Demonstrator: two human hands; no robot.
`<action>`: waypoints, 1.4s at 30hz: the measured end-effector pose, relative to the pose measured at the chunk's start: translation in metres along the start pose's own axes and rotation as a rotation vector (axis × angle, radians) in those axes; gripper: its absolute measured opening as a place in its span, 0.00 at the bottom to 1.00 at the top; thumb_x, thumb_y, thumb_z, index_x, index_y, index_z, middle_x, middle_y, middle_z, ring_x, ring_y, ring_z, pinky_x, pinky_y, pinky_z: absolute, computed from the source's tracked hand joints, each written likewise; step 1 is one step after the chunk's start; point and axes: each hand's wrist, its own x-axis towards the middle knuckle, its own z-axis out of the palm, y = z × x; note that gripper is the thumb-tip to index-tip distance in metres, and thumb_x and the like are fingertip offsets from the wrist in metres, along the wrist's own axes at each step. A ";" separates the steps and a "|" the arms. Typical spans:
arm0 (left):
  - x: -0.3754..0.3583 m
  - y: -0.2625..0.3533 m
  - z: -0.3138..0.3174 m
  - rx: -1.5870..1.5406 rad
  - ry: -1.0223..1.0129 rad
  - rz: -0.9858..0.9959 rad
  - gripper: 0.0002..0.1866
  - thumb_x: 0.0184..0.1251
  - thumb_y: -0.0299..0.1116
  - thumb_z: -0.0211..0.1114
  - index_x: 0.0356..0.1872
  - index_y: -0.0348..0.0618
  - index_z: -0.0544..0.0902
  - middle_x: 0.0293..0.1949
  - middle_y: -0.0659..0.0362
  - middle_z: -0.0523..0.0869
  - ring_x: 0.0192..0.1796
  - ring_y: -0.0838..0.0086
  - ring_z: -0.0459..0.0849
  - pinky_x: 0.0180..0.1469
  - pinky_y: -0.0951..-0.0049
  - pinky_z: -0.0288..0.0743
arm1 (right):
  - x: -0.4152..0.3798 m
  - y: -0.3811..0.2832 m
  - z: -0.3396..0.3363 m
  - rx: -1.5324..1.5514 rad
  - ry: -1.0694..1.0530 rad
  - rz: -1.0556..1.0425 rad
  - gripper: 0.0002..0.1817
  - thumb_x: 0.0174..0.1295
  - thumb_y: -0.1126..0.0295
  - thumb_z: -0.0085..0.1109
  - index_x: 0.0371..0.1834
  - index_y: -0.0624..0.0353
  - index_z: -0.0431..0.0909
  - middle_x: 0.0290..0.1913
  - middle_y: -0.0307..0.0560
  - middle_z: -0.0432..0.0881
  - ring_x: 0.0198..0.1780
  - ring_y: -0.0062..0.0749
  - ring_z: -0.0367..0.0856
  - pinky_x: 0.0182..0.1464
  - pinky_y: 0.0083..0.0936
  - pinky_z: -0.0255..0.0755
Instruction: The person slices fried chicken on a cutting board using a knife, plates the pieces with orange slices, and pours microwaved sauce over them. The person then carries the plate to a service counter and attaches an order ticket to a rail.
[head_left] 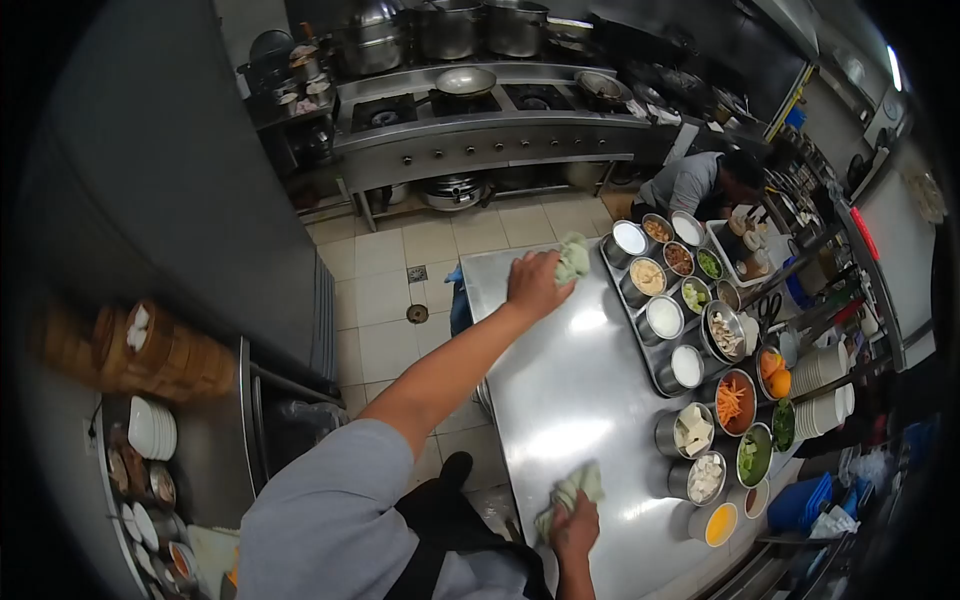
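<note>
A steel table (560,375) stretches out below me. Near its far edge, my left hand (538,285) is closed on a pale green cloth (573,258), which sticks out to the right of the fingers. Close to the near end of the same table, my right hand (575,530) grips a second pale green cloth (580,484) lying against the steel. Metal containers of ingredients stand along the table's right side, among them a bowl of orange strips (735,402) and a cup of yellow liquid (720,524).
A stove (480,140) with a pan (466,82) stands across the tiled floor. A co-worker in grey (690,183) bends down beyond the containers. Bamboo steamers (165,350) and white plates (152,428) are at the left; stacked white bowls (822,372) are at the right.
</note>
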 end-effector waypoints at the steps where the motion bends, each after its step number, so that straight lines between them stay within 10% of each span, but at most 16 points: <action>1: -0.008 0.007 0.014 0.039 -0.078 -0.032 0.26 0.54 0.44 0.73 0.50 0.41 0.78 0.43 0.49 0.82 0.50 0.53 0.80 0.50 0.57 0.73 | -0.020 0.021 -0.012 0.157 -0.056 0.123 0.32 0.52 0.62 0.69 0.60 0.60 0.72 0.51 0.62 0.77 0.51 0.61 0.75 0.54 0.47 0.71; 5: -0.087 0.028 0.034 -0.046 -0.150 -0.085 0.29 0.58 0.47 0.70 0.56 0.42 0.74 0.53 0.50 0.77 0.61 0.56 0.72 0.64 0.55 0.59 | -0.070 0.079 -0.060 0.569 -0.101 0.391 0.33 0.56 0.64 0.68 0.64 0.65 0.68 0.60 0.63 0.75 0.59 0.56 0.75 0.60 0.40 0.69; 8: -0.195 0.039 -0.003 -0.184 0.032 -0.011 0.23 0.59 0.41 0.71 0.52 0.42 0.77 0.55 0.51 0.74 0.56 0.58 0.75 0.57 0.62 0.70 | -0.094 0.083 -0.091 -0.044 0.536 -0.208 0.17 0.65 0.64 0.57 0.49 0.66 0.76 0.32 0.49 0.81 0.29 0.41 0.76 0.34 0.35 0.73; 11: -0.315 0.036 -0.046 -0.307 0.015 -0.257 0.18 0.59 0.36 0.70 0.48 0.43 0.79 0.50 0.52 0.75 0.51 0.60 0.78 0.52 0.68 0.73 | -0.114 0.119 -0.096 0.198 0.102 -0.040 0.39 0.54 0.64 0.70 0.68 0.66 0.64 0.65 0.64 0.69 0.64 0.58 0.68 0.65 0.43 0.64; 21: -0.605 -0.015 -0.186 -0.069 -0.140 -0.931 0.17 0.56 0.40 0.72 0.40 0.39 0.83 0.36 0.51 0.87 0.40 0.65 0.86 0.45 0.66 0.79 | -0.126 0.145 -0.071 0.131 0.019 -0.245 0.36 0.48 0.70 0.70 0.63 0.67 0.68 0.53 0.60 0.76 0.55 0.55 0.76 0.61 0.40 0.69; 25: -0.625 0.004 -0.230 -0.114 -0.044 -0.953 0.16 0.57 0.38 0.72 0.41 0.38 0.83 0.36 0.54 0.87 0.39 0.69 0.86 0.44 0.70 0.78 | -0.122 0.126 -0.070 0.503 0.211 -0.289 0.32 0.54 0.67 0.67 0.61 0.69 0.69 0.57 0.60 0.75 0.59 0.49 0.75 0.64 0.37 0.66; 39: -0.573 -0.088 -0.337 -0.352 0.340 -0.900 0.10 0.65 0.27 0.66 0.46 0.39 0.81 0.42 0.57 0.86 0.46 0.75 0.84 0.52 0.72 0.78 | -0.006 -0.082 -0.143 0.125 0.654 -0.365 0.25 0.57 0.66 0.69 0.55 0.66 0.74 0.51 0.55 0.81 0.52 0.44 0.79 0.60 0.34 0.70; 42: -0.510 -0.080 -0.330 -0.674 0.187 -0.761 0.18 0.62 0.29 0.69 0.53 0.39 0.78 0.50 0.56 0.84 0.49 0.72 0.84 0.52 0.71 0.79 | -0.006 -0.148 -0.119 0.558 0.294 -0.390 0.29 0.59 0.65 0.68 0.61 0.66 0.71 0.56 0.55 0.79 0.54 0.39 0.79 0.58 0.33 0.73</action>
